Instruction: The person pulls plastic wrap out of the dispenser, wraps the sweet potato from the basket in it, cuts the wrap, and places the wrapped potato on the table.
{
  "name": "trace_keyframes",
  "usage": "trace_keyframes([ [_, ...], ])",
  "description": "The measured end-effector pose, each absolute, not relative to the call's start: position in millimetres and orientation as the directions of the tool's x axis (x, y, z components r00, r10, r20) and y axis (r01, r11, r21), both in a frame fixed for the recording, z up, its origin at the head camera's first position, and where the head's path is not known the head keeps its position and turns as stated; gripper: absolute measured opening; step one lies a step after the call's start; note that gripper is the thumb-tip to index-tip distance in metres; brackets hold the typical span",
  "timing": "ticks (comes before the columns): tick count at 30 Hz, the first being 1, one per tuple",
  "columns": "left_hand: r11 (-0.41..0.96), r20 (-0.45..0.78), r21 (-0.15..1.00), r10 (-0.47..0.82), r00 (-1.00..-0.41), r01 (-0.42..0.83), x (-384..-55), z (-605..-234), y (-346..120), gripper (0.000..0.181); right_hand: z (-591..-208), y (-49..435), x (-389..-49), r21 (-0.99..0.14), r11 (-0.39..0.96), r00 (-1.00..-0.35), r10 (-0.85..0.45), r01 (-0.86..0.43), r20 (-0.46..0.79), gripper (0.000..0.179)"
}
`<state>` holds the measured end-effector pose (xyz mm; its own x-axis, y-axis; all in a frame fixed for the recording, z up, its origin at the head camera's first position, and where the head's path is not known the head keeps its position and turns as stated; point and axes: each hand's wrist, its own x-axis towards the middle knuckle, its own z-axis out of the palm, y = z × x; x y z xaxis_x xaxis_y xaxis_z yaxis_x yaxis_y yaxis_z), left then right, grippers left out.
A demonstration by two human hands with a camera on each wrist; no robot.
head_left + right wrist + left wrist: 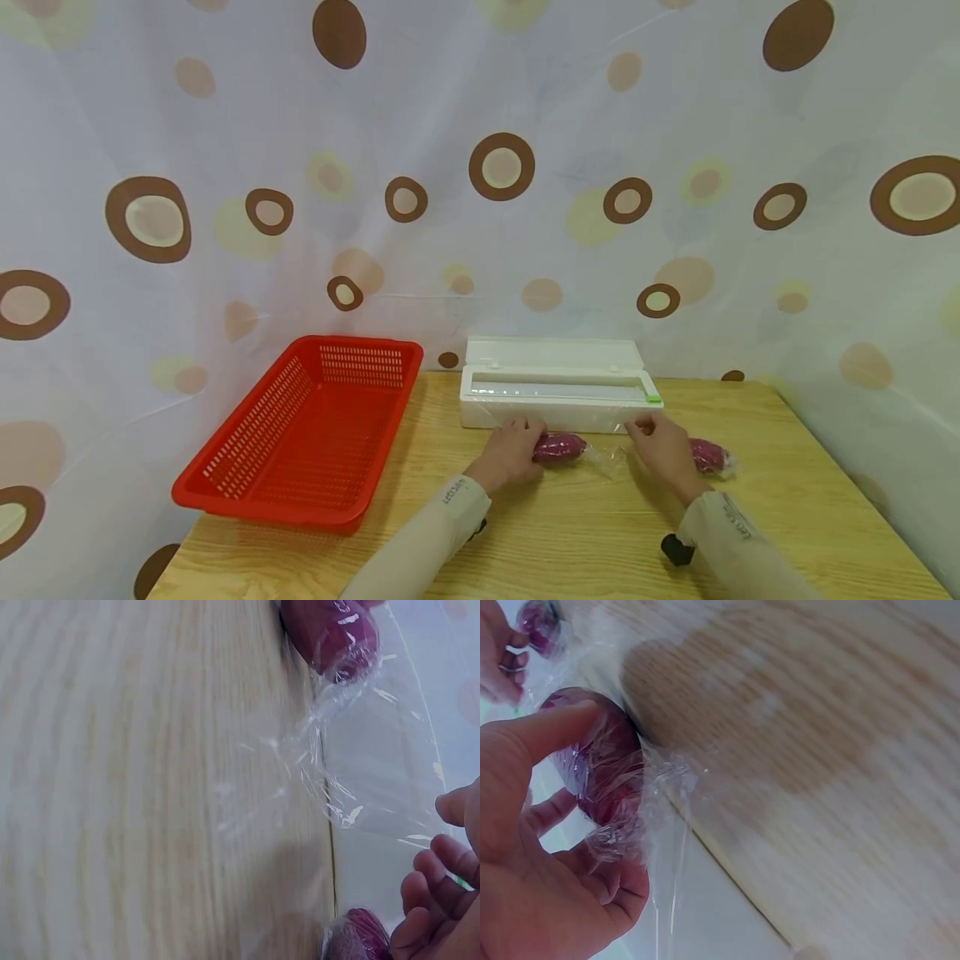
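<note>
My left hand [513, 454] grips a purple oblong vegetable [559, 447] that looks like a sweet potato. Its thumb lies along the top and the other fingers curl beneath, as the left wrist view shows. Crinkled cling film [330, 780] covers the vegetable and trails off its end. Near the right end of a white cling film dispenser [555, 415], my right hand [663, 454] pinches the film's edge between thumb and forefinger. A second film-wrapped purple vegetable [711, 457] lies on the table just right of that hand, partly hidden by it.
The dispenser's lid [555, 352] stands raised at the back, and a green slider [653, 399] sits at its right end. On the left is a red perforated basket [330, 433] on the wooden table [585, 542]. A patterned curtain [450, 242] hangs behind.
</note>
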<state>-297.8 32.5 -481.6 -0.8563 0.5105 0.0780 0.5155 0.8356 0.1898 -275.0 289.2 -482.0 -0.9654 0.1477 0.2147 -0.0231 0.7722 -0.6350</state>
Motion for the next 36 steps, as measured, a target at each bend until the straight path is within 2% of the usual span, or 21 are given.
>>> trace_keyframes([
  [4,0.836,0.077,0.177,0.515,-0.854,0.520,-296.7,-478.7,36.2,0.047,-479.0,298.1,-279.5,-0.639,0.769,-0.973,0.168,0.027,0.160,0.047],
  [7,0.838,0.076,0.172,0.513,-0.855,0.518,-296.5,-476.6,38.9,0.045,-475.4,303.2,-283.3,-0.622,0.783,-0.979,0.137,0.014,0.150,0.052],
  [12,0.837,0.078,0.147,0.521,-0.850,0.527,-297.1,-472.8,42.6,0.035,-471.9,311.0,-289.6,-0.589,0.808,-0.985,0.093,-0.011,0.146,0.044],
  [18,0.827,0.060,0.139,0.542,-0.838,0.544,-297.8,-463.2,45.6,0.024,-470.9,314.3,-292.4,-0.617,0.787,-0.989,0.096,0.005,0.115,0.038],
  [25,0.804,0.095,0.073,0.584,-0.806,0.590,-311.0,-443.6,58.5,0.025,-469.7,318.6,-294.3,-0.625,0.780,-0.986,0.093,-0.014,0.139,0.030],
  [30,0.780,0.131,0.097,0.606,-0.784,0.619,-318.9,-428.2,69.8,0.023,-469.9,323.4,-293.9,-0.609,0.793,-0.983,0.089,-0.026,0.158,0.033],
  [36,0.739,0.171,0.143,0.636,-0.752,0.658,-323.7,-420.1,82.9,0.021,-473.3,325.9,-296.6,-0.567,0.819,-0.958,0.081,-0.094,0.276,0.030],
])
